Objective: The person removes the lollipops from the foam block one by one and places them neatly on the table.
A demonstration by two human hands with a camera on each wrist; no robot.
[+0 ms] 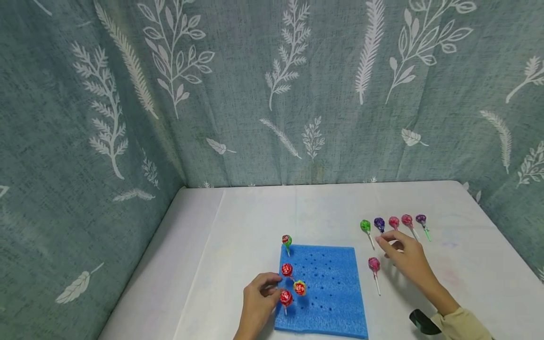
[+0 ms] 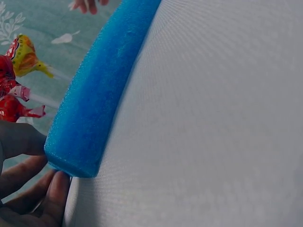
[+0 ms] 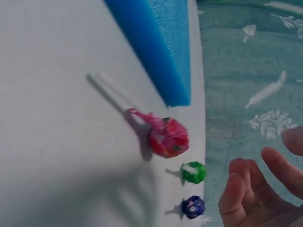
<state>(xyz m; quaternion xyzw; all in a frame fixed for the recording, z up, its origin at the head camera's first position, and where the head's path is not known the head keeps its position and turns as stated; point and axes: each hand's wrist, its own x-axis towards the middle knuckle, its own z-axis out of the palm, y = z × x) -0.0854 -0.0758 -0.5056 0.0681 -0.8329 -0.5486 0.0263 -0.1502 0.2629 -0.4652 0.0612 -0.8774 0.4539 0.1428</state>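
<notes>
A blue foam block [image 1: 335, 293] dotted with small holes lies on the table. Along its left side stand lollipops on sticks: a red-and-green one [image 1: 286, 240], a yellow-and-red one [image 1: 300, 287] and two red ones [image 1: 286, 297]. My left hand [image 1: 260, 302] holds the block's left edge, thumb and fingers around its end in the left wrist view. Over the row of loose lollipops hovers my right hand [image 1: 405, 257], fingers bent loosely with nothing between them. Nearest its fingertips is a dark blue lollipop [image 1: 379, 223]; a pink lollipop [image 1: 374, 264] lies closer to the block.
A green lollipop [image 1: 365, 225] begins the row on the white table [image 1: 238, 226]; pink ones [image 1: 407, 220] and a purple one [image 1: 420, 218] continue it rightward. Patterned green fabric [image 1: 255, 94] hangs behind and left. A dark object [image 1: 425, 322] sits at the right sleeve.
</notes>
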